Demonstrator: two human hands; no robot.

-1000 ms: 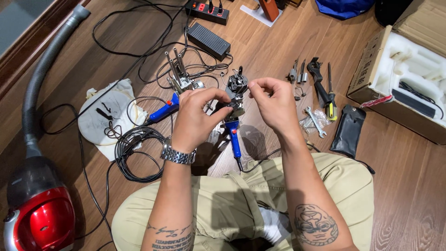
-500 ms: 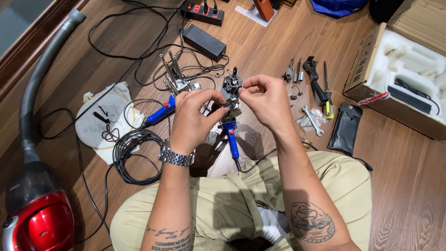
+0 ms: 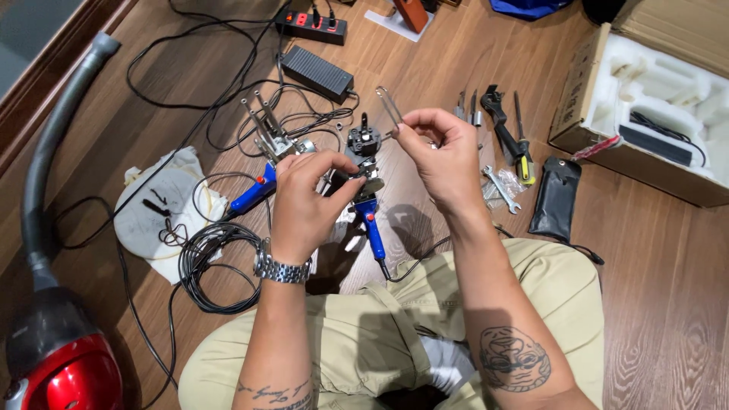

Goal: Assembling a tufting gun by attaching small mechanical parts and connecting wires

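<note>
The wooden floor [image 3: 668, 288] carries everything, and the person sits on it with khaki-clad knees at its near edge. At the near left corner a red vacuum cleaner [image 3: 64, 364] is cut off by the frame, its grey hose [image 3: 45, 152] running up along the left edge. At the far right corner an open cardboard box [image 3: 645, 114] with white foam inside is also partly out of view. Left of centre lies a white cloth [image 3: 152, 209], with a coil of black cable [image 3: 216, 262] just beside it nearer the person. Toward the far edge sit a black power adapter [image 3: 317, 74] and a power strip [image 3: 311, 25]. A black pouch [image 3: 556, 199] lies right of centre, beside a row of hand tools [image 3: 505, 137] whose kinds are hard to tell apart.

The left hand [image 3: 304, 201] comes up from the near edge, back to the camera, fingers curled shut around the lower part of a small black motor assembly [image 3: 366, 156]; its grip hides much of that piece. The assembly hangs above the middle of the floor, between both hands. The right hand [image 3: 440, 156] angles in from the right, thumb and forefinger pinched on thin metal tweezers [image 3: 389, 106] that point away toward the far edge, the other fingers loosely bent. A blue-handled tool [image 3: 372, 228] lies beneath the hands, partly hidden.
</note>
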